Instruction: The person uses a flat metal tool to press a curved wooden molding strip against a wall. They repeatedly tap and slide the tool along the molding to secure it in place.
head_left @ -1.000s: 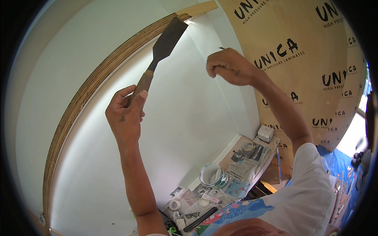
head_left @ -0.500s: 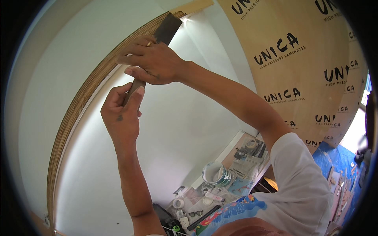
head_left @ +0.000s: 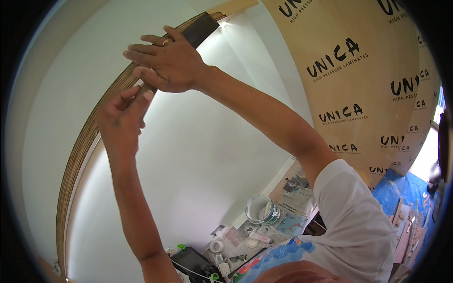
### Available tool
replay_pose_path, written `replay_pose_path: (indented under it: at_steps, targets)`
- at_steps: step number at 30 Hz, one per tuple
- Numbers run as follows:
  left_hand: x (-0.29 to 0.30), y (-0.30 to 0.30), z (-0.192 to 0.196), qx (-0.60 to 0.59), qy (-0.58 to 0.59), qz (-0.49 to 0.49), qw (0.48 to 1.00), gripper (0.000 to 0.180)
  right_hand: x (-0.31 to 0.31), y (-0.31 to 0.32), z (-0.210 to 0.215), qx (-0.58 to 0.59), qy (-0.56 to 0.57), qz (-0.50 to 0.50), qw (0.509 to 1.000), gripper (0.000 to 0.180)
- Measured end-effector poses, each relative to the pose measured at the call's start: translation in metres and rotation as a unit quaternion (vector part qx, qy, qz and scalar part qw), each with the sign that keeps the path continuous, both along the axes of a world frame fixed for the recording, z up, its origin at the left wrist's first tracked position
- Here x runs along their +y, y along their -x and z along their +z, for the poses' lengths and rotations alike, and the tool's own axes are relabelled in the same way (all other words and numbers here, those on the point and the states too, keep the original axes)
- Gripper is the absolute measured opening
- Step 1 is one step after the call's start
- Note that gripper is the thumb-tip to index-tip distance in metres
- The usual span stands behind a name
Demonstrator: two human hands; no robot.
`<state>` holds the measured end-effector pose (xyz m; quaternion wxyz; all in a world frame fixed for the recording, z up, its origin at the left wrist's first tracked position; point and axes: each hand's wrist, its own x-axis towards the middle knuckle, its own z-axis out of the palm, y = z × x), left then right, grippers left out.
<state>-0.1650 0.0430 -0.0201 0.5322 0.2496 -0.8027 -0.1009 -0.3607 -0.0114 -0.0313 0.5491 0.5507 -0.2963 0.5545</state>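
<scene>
A long, flat dark bar (head_left: 202,30) lies along the curved layered plywood edge (head_left: 78,158) at the upper left. Its lower end is pinched between the thumb and fingers of my left hand (head_left: 118,120). My right hand (head_left: 172,63) rests flat across the bar's middle, fingers spread out over the plywood and thumb pointing left. Between the hands only a short stretch of the bar shows. The right palm hides its middle, so the underside and exact kind of bar cannot be made out.
Below stands a ledge with an open tub (head_left: 262,210), a tape roll (head_left: 217,246), dark glasses (head_left: 238,258) and newspaper (head_left: 297,200). A black case (head_left: 196,264) sits beside them. Large printed brown panels (head_left: 349,89) curve down the right, above a blue sheet (head_left: 401,188) with scraps.
Both hands have moved left and slightly up or along the plywood edge. The bar has tilted to lie more along the curve, and the right fingers have spread wider.
</scene>
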Motion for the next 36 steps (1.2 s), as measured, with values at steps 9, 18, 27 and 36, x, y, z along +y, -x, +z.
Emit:
replay_pose_path:
  at_steps: [9, 18, 27, 36]
  targets:
    - [-0.003, -0.012, 0.087, -0.099, 0.07, 0.003, 0.993, 0.035, 0.015, -0.018, 0.043, -0.104, -0.093, 0.02, 0.99, 0.065]
    - [0.001, -0.007, 0.099, -0.134, 0.065, 0.009, 0.989, 0.035, 0.015, -0.014, 0.054, -0.107, -0.101, 0.008, 0.989, 0.061]
    - [0.004, 0.002, 0.0, 0.033, 0.029, -0.02, 0.999, 0.036, 0.015, 0.013, 0.01, 0.036, -0.024, 0.028, 0.999, 0.048]
    - [-0.018, 0.032, -0.071, 0.126, -0.046, -0.09, 0.987, 0.033, 0.013, 0.039, -0.008, 0.156, 0.001, -0.038, 0.987, 0.065]
